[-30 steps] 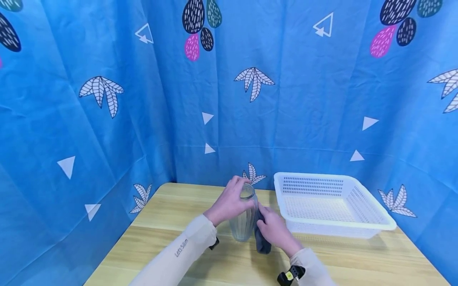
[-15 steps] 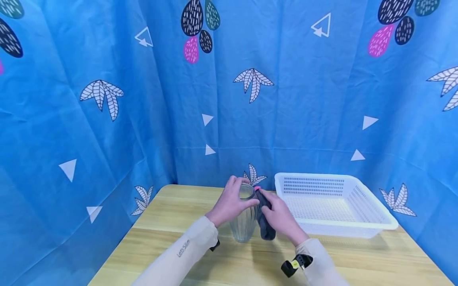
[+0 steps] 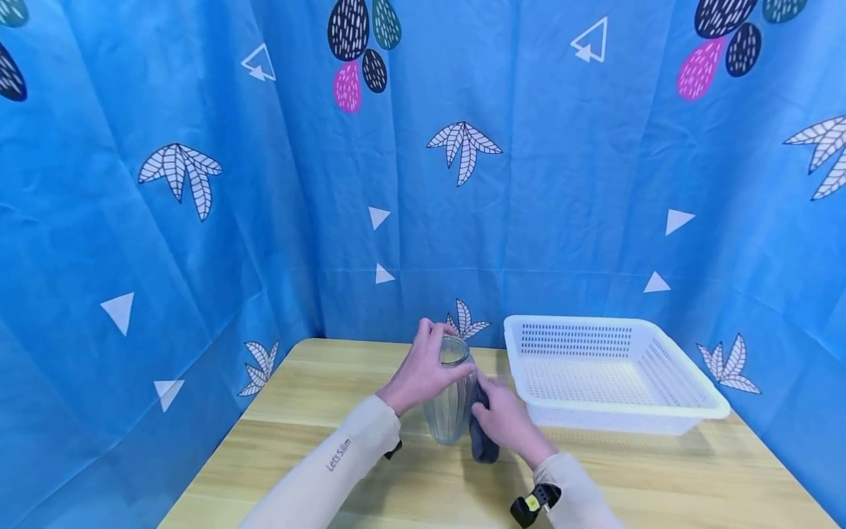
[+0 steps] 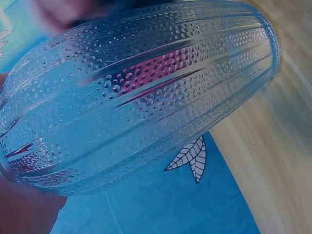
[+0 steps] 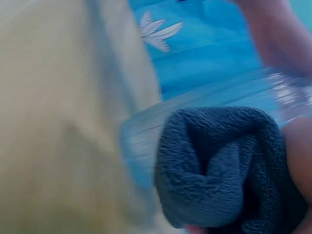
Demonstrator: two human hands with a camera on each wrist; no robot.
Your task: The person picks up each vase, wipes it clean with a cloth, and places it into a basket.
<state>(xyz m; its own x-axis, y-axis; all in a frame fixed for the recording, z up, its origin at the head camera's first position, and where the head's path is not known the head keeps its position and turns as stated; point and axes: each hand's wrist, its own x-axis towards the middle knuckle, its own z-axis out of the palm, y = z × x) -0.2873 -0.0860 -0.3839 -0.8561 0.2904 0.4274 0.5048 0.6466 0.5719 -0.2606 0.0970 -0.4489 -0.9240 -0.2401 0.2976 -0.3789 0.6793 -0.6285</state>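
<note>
A clear, ribbed glass vase (image 3: 446, 413) with a dimpled surface (image 4: 146, 97) is near the middle of the table, its mouth upward. My left hand (image 3: 426, 373) grips it near the rim, thumb on the near side and fingers round the far side. Whether its base touches the table, I cannot tell. My right hand (image 3: 507, 419) holds a folded dark grey cloth (image 3: 485, 441) against the vase's right side. In the right wrist view the fluffy cloth (image 5: 209, 180) hangs in thick folds and hides part of the glass. The right fingertips are mostly covered.
A white perforated plastic basket (image 3: 628, 417) stands at the right on the wooden table (image 3: 330, 375). Blue patterned curtains (image 3: 562, 198) hang behind and along both sides of the table.
Half a second ago my right hand with the cloth was slightly higher and farther right; now it is back lower against the glass. My left hand keeps its hold on the vase.
</note>
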